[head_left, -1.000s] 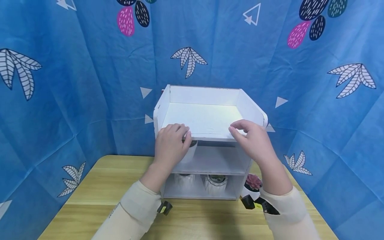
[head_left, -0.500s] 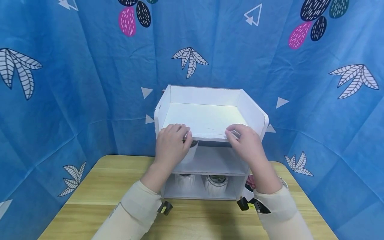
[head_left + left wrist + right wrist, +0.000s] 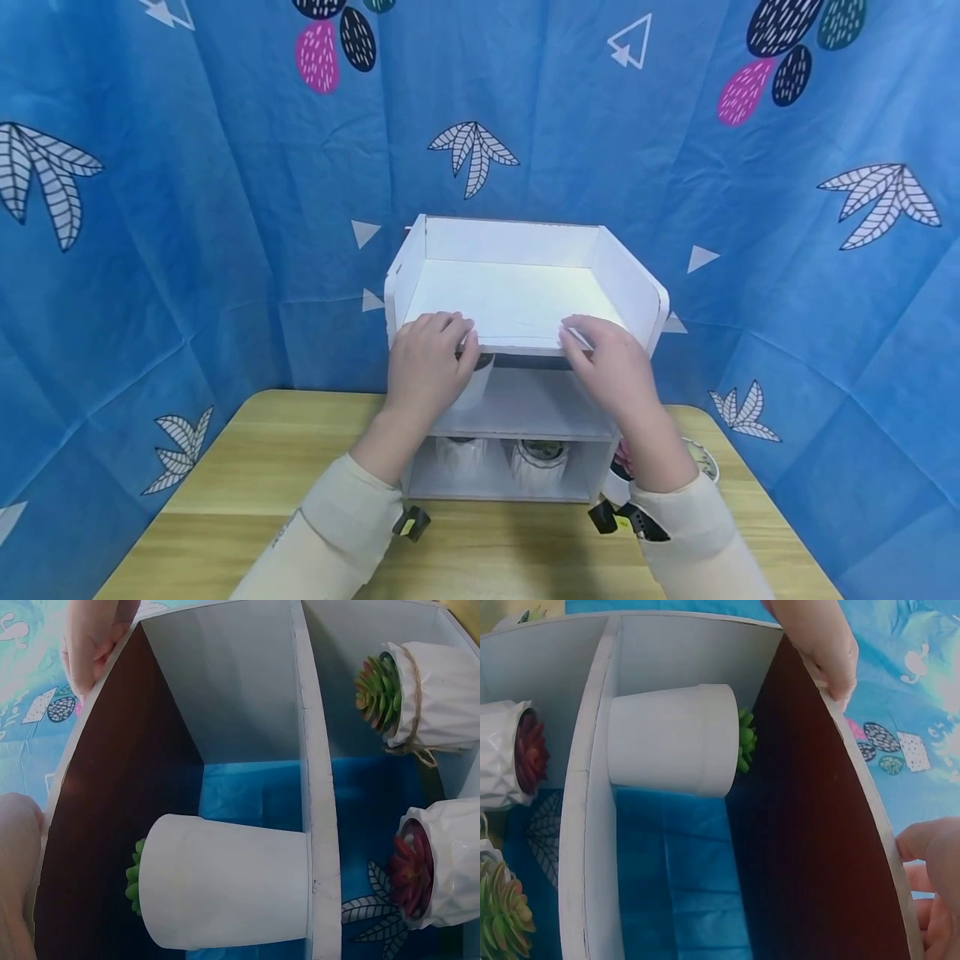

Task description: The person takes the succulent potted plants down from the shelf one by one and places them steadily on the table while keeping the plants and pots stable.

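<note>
A white wooden shelf unit stands on the table, its top tray bare. My left hand holds the front edge of the top board near its left end. Further right, my right hand pinches the same edge between thumb and fingers. Below the board, a smooth white pot with a green succulent stands at the left of the middle level. On the bottom level are two textured white pots, one with a red succulent, the other tied with twine and holding a green succulent.
Right of the shelf, a white pot with a pink succulent is partly hidden by my right arm. A round plant dish sits behind that arm. The wooden table backs onto a blue patterned curtain.
My right hand has moved left along the front edge of the top board and slightly down. The left hand has stayed in place, and the shelf stands as before.
</note>
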### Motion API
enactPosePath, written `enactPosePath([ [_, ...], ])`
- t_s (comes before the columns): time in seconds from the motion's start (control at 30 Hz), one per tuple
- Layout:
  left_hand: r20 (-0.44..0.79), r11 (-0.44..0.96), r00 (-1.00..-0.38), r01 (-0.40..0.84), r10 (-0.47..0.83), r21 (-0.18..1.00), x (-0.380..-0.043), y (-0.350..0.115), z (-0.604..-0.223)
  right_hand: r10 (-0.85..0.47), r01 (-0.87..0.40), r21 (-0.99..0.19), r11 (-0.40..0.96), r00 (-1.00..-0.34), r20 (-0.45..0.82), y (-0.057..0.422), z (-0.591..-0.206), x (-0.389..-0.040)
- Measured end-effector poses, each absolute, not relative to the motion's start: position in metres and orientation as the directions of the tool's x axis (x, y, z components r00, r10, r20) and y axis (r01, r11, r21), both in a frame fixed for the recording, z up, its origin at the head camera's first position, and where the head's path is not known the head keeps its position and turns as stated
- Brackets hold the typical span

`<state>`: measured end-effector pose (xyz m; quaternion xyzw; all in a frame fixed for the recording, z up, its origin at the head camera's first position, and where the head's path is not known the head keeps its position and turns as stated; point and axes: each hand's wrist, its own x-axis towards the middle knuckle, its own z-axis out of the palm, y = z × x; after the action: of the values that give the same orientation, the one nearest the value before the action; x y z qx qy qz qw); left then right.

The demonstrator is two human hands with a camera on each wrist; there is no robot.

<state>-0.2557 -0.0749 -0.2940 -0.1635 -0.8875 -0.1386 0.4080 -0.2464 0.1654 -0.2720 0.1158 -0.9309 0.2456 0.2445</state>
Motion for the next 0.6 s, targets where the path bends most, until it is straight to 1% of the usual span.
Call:
enactPosePath([
  [0.17, 0.772, 0.905, -0.608, 0.412, 0.184, 0.109, -0.2555, -0.0756, -0.2949, -0.100, -0.329, -0.388, 0.861, -0.857, 0.506, 0.1661, -0.2727, -0.2453],
  [0.43, 0.763, 0.906, -0.620, 0.408, 0.184, 0.114, -0.2548, -0.0763, -0.2959, -0.103, -0.308, -0.382, 0.871, -0.876, 0.471, 0.1665, -0.2703, -0.2441],
  [0.6, 0.765, 0.904, -0.616, 0.413, 0.186, 0.113, -0.2549, -0.0766, -0.2955, -0.103, -0.302, -0.371, 0.878, -0.877, 0.470, 0.1661, -0.2692, -0.2438],
])
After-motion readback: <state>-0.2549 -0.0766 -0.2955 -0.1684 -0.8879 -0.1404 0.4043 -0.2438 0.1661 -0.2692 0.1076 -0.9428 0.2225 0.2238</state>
